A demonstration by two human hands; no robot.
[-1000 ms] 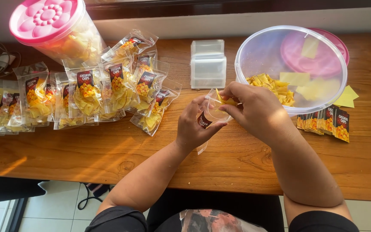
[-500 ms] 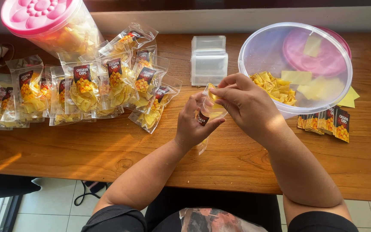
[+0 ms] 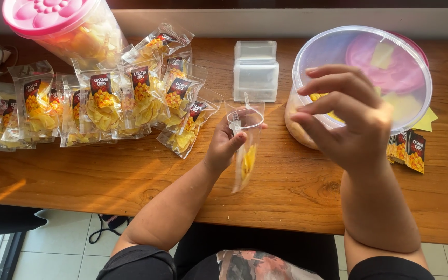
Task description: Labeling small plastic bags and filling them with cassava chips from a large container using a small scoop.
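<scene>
Wooden table (image 3: 130,176), sunlit, carries filled chip packets (image 3: 105,103) at left. Left hand (image 3: 229,145) pinches a clear bag (image 3: 246,150) open, a few chips inside; a loose grip could tip it and spill. Right hand (image 3: 348,114), fingers spread and empty, hovers over the round tub (image 3: 307,57); half a second ago both hands met at the bag.

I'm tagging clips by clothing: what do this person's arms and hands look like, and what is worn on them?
Both forearms are bare. Short dark sleeves end at the upper arms. The left hand and right hand wear no gloves; no rings, watch or bracelets show.
</scene>
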